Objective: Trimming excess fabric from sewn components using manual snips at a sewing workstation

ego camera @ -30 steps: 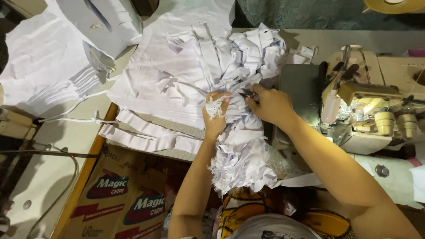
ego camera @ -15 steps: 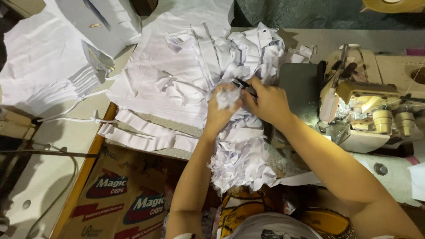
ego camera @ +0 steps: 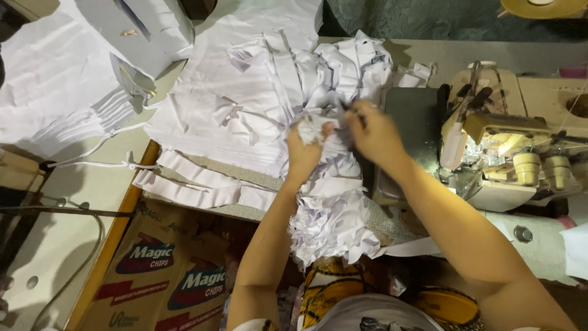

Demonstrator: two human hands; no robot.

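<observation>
Left hand (ego camera: 304,149): pinching a bunched fold of the white ruffled fabric (ego camera: 318,202).
Right hand (ego camera: 373,132): fingers closed on the same fold; any tool inside is too blurred to tell.
Fabric: heaped on the desk (ego camera: 422,52), left of the sewing machine (ego camera: 502,153).
Doing it well: hold the fold taut, work close.

Bright overhead light, hands motion-blurred, corners dim.

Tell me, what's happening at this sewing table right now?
A person is handling a pile of white ruffled fabric on the table. The left hand bunches a crumpled white piece, and the right hand pinches the cloth beside it, possibly with a small dark tool. A cream overlock sewing machine stands to the right.
</observation>
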